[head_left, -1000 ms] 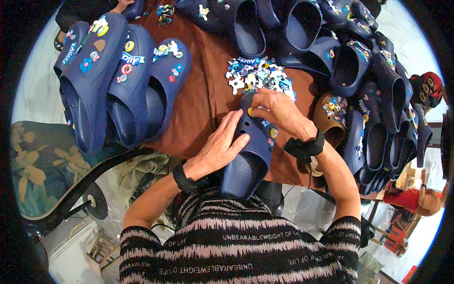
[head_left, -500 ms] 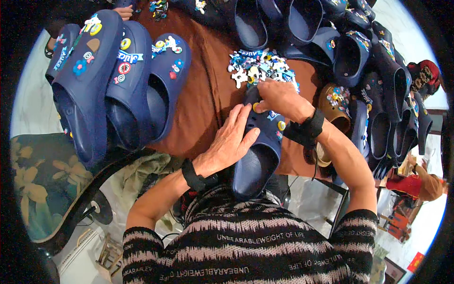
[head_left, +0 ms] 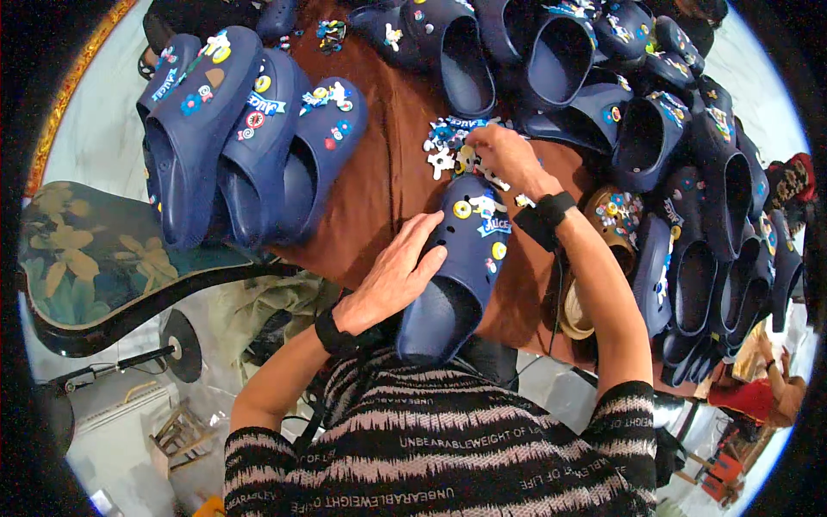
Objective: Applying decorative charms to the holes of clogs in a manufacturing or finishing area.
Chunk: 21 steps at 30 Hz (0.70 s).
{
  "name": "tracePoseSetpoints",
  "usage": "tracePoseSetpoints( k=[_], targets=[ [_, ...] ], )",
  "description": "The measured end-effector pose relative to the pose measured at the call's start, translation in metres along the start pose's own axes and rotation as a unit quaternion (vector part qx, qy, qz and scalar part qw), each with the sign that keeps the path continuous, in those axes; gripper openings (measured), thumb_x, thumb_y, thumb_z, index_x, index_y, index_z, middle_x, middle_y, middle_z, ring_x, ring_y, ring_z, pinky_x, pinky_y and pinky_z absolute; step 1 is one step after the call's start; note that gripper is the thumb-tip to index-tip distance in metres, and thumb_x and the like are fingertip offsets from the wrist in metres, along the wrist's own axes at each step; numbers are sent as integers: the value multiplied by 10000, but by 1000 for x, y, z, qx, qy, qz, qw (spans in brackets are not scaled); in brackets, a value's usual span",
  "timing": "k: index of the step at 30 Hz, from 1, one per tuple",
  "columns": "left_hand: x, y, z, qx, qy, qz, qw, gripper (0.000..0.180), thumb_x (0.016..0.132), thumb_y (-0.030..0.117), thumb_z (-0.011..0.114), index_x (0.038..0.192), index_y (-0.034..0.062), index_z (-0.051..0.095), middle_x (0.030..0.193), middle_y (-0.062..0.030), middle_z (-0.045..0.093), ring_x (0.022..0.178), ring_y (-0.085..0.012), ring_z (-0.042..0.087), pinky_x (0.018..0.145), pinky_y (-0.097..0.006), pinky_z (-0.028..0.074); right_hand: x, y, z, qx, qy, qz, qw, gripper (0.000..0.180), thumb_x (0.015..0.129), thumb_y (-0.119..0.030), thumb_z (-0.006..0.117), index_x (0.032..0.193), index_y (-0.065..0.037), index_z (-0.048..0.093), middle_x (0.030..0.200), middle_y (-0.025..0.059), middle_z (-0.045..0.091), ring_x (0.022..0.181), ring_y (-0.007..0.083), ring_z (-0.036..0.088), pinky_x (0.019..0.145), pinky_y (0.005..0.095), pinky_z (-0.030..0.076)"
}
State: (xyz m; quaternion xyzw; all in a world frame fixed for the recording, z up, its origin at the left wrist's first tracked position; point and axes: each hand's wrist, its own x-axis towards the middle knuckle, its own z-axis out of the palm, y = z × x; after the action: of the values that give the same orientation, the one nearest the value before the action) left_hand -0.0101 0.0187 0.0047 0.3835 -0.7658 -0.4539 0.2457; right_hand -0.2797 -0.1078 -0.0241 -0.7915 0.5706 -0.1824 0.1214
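A navy blue clog (head_left: 461,267) lies toe-away on the brown table (head_left: 379,189) in front of me, with several coloured charms pushed into its top. My left hand (head_left: 398,274) rests flat against the clog's left side, steadying it. My right hand (head_left: 506,155) reaches past the toe into a small pile of loose charms (head_left: 450,145), fingers bent down among them; whether it grips one is hidden. Both wrists wear black bands.
Three decorated navy clogs (head_left: 250,129) lie in a row at the left. Many more navy clogs (head_left: 672,172) crowd the back and right side. A brown bowl of charms (head_left: 613,215) sits right of my forearm. A floral cushioned seat (head_left: 95,258) stands lower left.
My right hand has left the clog's toe and moved away to the charm pile. My left hand has stayed on the clog's side, and the clog's charms are now uncovered.
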Motion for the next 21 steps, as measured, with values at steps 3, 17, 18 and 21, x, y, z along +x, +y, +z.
tracePoseSetpoints(
  k=[3, 17, 18, 21],
  targets=[
    [-2, 1, 0, 13, 5, -8, 1000, 505, 1029, 233, 486, 1451, -35, 410, 1473, -227, 445, 1401, -350, 415, 1165, -404, 318, 7, -10, 8, -42, -17, -31, 998, 249, 870, -98, 631, 1109, -93, 704, 1022, 185, 678, 945, 385, 676, 838, 470, 529],
    [0, -2, 3, 14, -3, -14, 1000, 485, 1032, 218, 469, 1450, -24, 427, 1465, -215, 459, 1391, -340, 430, 1162, -402, 322, -12, 9, -2, 359, 17, 92, 929, 103, 911, -121, 678, 956, -28, 684, 882, 47, 661, 721, 150, 623, 685, 308, 504],
    [1, -3, 3, 12, 1, -13, 1000, 482, 1033, 219, 473, 1448, -22, 431, 1462, -215, 460, 1388, -341, 433, 1160, -403, 325, -15, 6, -7, 431, -3, 120, 895, 116, 946, -137, 673, 974, -24, 671, 834, -13, 633, 712, 67, 558, 669, 248, 473],
    [1, -5, 3, -12, 1, -9, 1000, 481, 1034, 226, 483, 1441, -25, 439, 1458, -221, 464, 1386, -341, 438, 1159, -404, 327, -33, -9, -18, 556, -22, 148, 818, 132, 953, -144, 676, 1030, -38, 662, 878, 1, 658, 708, 79, 565, 660, 246, 473]
  ],
)
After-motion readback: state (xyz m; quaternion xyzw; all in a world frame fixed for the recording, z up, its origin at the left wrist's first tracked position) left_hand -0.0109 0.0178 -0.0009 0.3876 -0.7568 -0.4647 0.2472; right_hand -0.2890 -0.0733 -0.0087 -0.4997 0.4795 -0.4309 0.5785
